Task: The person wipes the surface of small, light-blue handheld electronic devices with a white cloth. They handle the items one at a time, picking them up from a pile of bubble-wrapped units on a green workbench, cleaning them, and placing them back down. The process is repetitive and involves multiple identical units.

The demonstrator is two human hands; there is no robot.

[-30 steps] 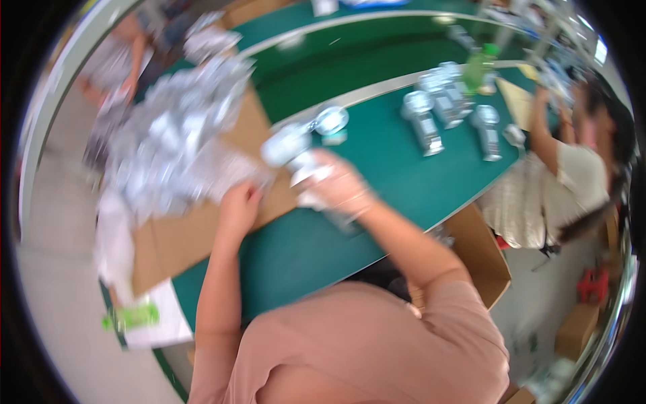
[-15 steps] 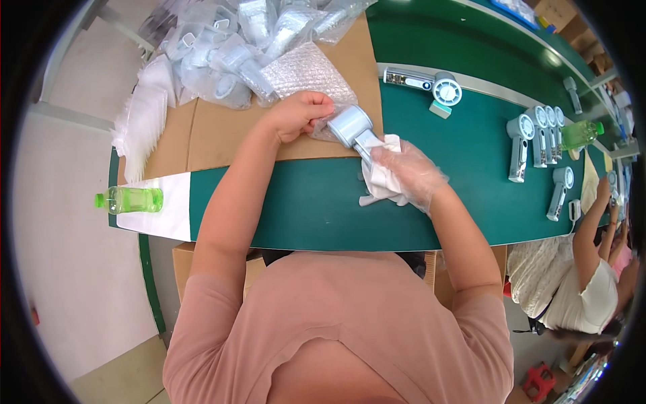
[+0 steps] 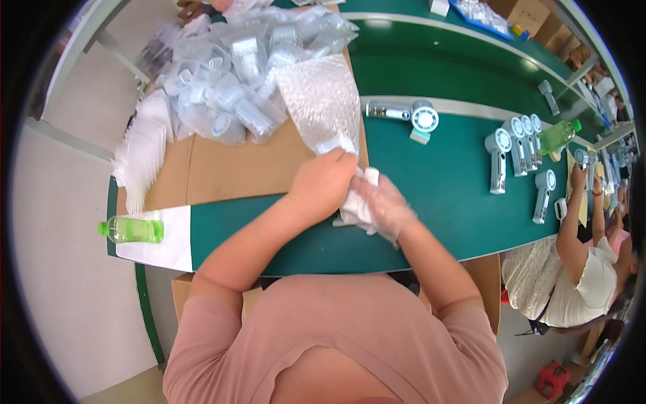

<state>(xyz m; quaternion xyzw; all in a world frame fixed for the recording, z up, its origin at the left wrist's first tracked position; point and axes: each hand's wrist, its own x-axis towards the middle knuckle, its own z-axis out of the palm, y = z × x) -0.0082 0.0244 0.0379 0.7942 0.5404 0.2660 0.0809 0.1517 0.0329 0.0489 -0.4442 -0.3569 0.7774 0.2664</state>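
My left hand (image 3: pixel 324 180) is closed at the lower end of a clear bubble-wrap bag (image 3: pixel 323 94), which stretches away from it over the cardboard. A pale blue bit of a handheld fan (image 3: pixel 328 145) shows just beyond my knuckles; fingers and plastic hide the rest. Close beside it on the right, my right hand (image 3: pixel 389 205), in a thin clear plastic glove, grips a crumpled white cloth (image 3: pixel 355 210). Whether the right fingers also hold the fan's handle is hidden.
Several bagged pale blue fans (image 3: pixel 235 101) are heaped on the cardboard sheet (image 3: pixel 229 168), beside white foam sleeves (image 3: pixel 145 148). A green-capped bottle (image 3: pixel 134 230) lies at left. Unwrapped fans (image 3: pixel 498 158) lie at right, near a co-worker (image 3: pixel 585 276).
The fan's head and handle, in plain view before, are now mostly covered by my hands. My left hand has moved toward my right, and the bubble-wrap bag now stretches out from it.
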